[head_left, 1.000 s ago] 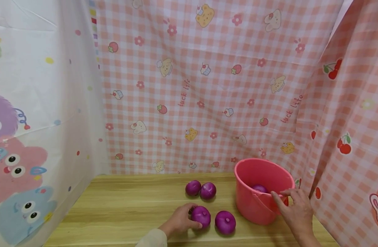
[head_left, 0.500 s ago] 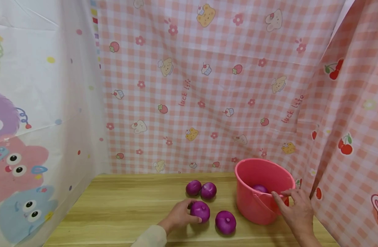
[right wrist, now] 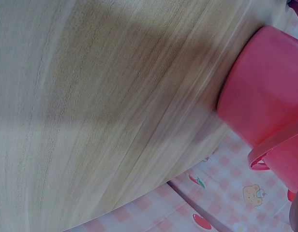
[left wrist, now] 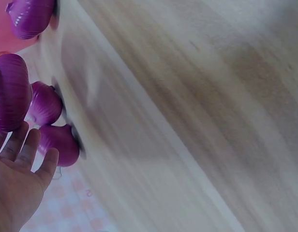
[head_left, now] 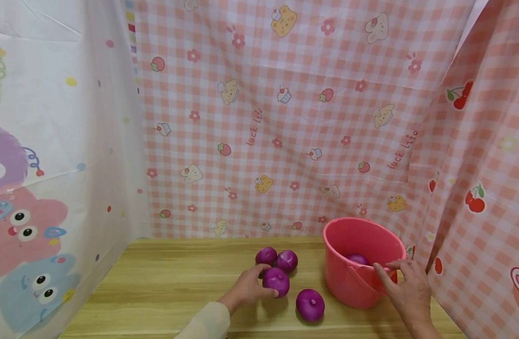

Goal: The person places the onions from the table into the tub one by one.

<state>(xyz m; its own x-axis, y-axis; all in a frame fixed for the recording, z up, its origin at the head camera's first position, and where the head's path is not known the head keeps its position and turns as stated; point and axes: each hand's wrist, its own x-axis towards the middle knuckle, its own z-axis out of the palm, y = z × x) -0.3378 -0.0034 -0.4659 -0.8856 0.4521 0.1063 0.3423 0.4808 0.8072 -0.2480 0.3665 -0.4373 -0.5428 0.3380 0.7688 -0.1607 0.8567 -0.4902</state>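
My left hand [head_left: 247, 288] grips a purple onion [head_left: 276, 282] between thumb and fingers; the left wrist view shows this onion [left wrist: 11, 93] raised off the table. Just behind it in the head view, two more onions, one [head_left: 266, 256] beside the other [head_left: 287, 261], lie on the table. A further onion [head_left: 310, 305] rests nearer the front, to the right. My right hand [head_left: 408, 289] pinches the rim of a pink bucket [head_left: 348, 285] on its right side. Inside the bucket an onion [head_left: 358, 259] is partly visible; the bottom is hidden.
The wooden table [head_left: 166, 278] stretches out to the left of the onions. A checked pink cloth [head_left: 242, 122] hangs along the back and right, close to the bucket. On the left hangs a white cartoon-print sheet [head_left: 90, 179].
My left hand has lifted the onion off the table and moved it slightly away from me, towards the two rear onions. The right hand and bucket stay in place.
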